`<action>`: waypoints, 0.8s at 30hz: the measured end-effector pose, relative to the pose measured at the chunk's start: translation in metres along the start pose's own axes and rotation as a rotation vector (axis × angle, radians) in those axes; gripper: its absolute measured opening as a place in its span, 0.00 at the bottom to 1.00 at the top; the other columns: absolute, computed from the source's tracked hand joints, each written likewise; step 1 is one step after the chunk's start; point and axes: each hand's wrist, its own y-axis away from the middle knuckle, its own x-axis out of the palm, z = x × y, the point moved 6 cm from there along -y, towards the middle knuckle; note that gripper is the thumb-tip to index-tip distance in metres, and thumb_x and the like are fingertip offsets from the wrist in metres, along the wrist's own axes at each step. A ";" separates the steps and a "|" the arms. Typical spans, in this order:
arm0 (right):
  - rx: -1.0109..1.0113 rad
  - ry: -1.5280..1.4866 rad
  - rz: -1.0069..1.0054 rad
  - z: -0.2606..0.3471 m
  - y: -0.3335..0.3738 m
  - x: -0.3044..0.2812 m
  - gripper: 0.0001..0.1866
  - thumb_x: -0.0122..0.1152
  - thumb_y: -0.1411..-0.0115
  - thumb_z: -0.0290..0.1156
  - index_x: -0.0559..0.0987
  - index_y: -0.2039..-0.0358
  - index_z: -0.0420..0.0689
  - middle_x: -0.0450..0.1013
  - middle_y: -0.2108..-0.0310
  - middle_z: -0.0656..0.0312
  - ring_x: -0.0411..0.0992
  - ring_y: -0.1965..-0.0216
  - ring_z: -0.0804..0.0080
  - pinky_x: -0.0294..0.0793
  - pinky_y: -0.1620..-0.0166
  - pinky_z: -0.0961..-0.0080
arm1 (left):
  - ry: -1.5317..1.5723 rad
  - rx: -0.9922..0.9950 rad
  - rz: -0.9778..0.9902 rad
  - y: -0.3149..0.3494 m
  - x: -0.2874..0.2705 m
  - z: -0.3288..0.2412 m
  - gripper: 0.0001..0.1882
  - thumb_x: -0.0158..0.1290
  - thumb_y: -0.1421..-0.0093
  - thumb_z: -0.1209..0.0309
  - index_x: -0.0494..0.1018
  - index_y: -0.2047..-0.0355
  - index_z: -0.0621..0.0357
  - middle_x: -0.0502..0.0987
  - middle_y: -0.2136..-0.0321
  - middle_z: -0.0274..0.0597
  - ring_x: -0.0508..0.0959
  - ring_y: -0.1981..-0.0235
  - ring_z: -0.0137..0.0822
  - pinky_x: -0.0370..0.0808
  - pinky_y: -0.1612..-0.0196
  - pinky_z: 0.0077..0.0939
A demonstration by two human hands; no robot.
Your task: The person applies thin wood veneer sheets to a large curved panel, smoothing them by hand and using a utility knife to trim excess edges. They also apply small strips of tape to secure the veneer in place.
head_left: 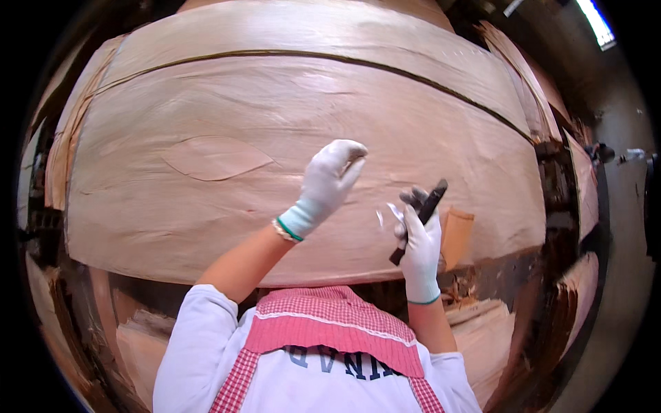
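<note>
Both of my hands wear white gloves with dark, soiled fingertips. My left hand hovers over the middle of a large pale wood veneer sheet, its fingers bent and pressed together. Whatever may be between those fingertips is hidden. To the right, my right hand is wrapped round a slim black knife-like tool, tilted with its upper end to the right; no blade can be made out. A small white scrap shows beside the right fingers. Left of my left hand, a leaf-shaped patch lies in the sheet's surface.
An orange-brown flat piece lies on the sheet beside my right hand. A long dark gap crosses the sheet's far part. Stacked veneer with ragged edges stands at the right, more below the near edge. Grey floor runs along the far right.
</note>
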 end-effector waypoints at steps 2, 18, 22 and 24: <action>-0.030 -0.021 0.003 0.004 -0.001 -0.004 0.21 0.54 0.33 0.29 0.65 0.42 0.40 0.71 0.52 0.60 0.68 0.77 0.89 0.62 0.79 0.91 | 0.272 -0.172 0.151 0.021 0.017 -0.002 0.08 0.56 0.39 0.76 0.76 0.60 0.64 0.78 0.65 0.41 0.78 0.66 0.30 0.75 0.61 0.24; 0.098 0.062 0.005 -0.005 0.012 -0.016 0.18 0.53 0.33 0.29 0.66 0.45 0.38 0.73 0.59 0.61 0.67 0.77 0.86 0.63 0.77 0.88 | -0.813 0.462 0.431 0.049 0.042 -0.010 0.30 0.50 0.43 0.71 0.66 0.39 0.34 0.68 0.79 0.35 0.73 0.79 0.33 0.71 0.78 0.30; 0.257 0.323 0.175 -0.008 0.012 -0.013 0.11 0.57 0.35 0.33 0.75 0.57 0.39 0.73 0.72 0.67 0.66 0.80 0.86 0.62 0.77 0.88 | -1.020 0.532 0.484 0.046 0.026 0.026 0.32 0.51 0.44 0.71 0.65 0.38 0.33 0.67 0.78 0.33 0.73 0.79 0.32 0.72 0.77 0.32; 0.324 0.313 0.225 -0.013 0.013 -0.018 0.10 0.57 0.35 0.32 0.75 0.59 0.40 0.74 0.72 0.67 0.66 0.80 0.87 0.62 0.77 0.87 | -1.094 0.456 0.535 0.035 0.015 0.046 0.31 0.51 0.44 0.72 0.65 0.38 0.34 0.69 0.77 0.34 0.74 0.77 0.34 0.74 0.75 0.32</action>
